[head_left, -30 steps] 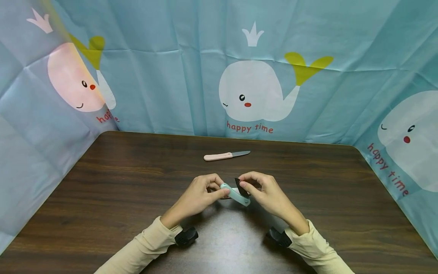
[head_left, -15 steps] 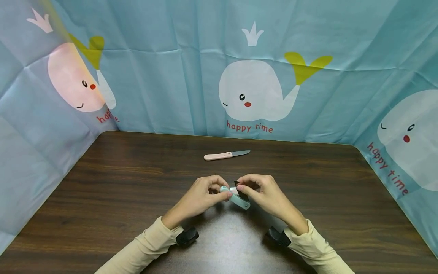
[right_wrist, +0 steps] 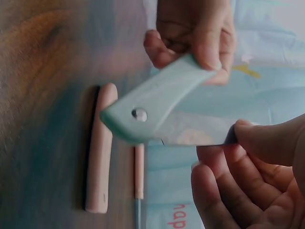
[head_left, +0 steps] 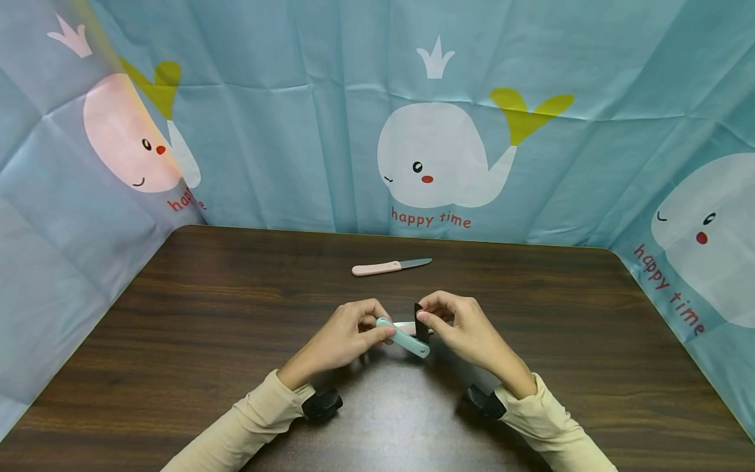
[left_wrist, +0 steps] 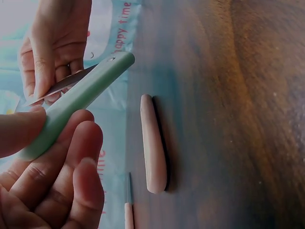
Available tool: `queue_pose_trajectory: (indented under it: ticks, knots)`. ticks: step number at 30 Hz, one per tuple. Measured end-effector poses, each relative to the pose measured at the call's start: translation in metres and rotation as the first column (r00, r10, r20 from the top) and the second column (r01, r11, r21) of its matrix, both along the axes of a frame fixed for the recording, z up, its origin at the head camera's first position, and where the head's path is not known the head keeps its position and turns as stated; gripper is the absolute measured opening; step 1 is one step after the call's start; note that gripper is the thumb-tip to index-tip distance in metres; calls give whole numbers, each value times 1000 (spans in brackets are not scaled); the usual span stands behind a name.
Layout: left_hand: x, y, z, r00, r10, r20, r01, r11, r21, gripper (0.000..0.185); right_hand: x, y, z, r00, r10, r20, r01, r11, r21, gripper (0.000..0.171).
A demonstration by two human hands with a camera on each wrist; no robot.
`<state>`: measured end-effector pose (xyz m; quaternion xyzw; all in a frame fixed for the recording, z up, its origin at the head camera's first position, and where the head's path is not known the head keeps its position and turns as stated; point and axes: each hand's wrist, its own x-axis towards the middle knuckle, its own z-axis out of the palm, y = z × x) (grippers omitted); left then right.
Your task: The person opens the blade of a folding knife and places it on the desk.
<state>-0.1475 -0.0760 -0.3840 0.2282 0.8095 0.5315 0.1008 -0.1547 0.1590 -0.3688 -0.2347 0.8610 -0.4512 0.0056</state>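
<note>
My left hand (head_left: 337, 335) grips the mint green handle of a folding knife (head_left: 407, 340) between thumb and fingers. The dark-looking blade (head_left: 422, 332) stands partly swung out from that handle, and my right hand (head_left: 468, 333) pinches it near the tip. In the right wrist view the round pivot pin (right_wrist: 139, 114) shows at the handle's end, with the blade at an angle to it. Beneath the hands a pink folding knife (left_wrist: 155, 145) lies folded on the table; in the head view it is partly hidden behind the green one.
Farther back on the dark wood-grain table (head_left: 236, 282) lies a second pink folding knife (head_left: 377, 269), its blade extended to the right. A blue curtain (head_left: 265, 151) printed with whales hangs round the table's back and sides.
My right hand has moved slightly up and right, swinging the blade wider from the green handle. The left hand still holds the handle, and the rear pink knife has not moved.
</note>
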Motion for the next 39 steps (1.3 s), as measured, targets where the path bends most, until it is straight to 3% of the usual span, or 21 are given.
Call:
queue_pose_trajectory:
  ticks: [12,27,35,39]
  knots:
    - [-7,-7,4,998,31,49,-38,988,152,12,-7,15,9,991,-53,122,66,992,-105,13]
    - [-10,-8,6,993,106,48,-115,959,260,14,-12,21,12,990,-102,93,121,965,-231,12]
    - [-11,-11,5,990,144,5,-136,923,361,13,-16,28,12,987,-87,132,119,959,-257,13]
    - [-11,-12,5,984,177,17,-169,898,405,15,-18,31,11,987,-81,139,115,958,-262,13]
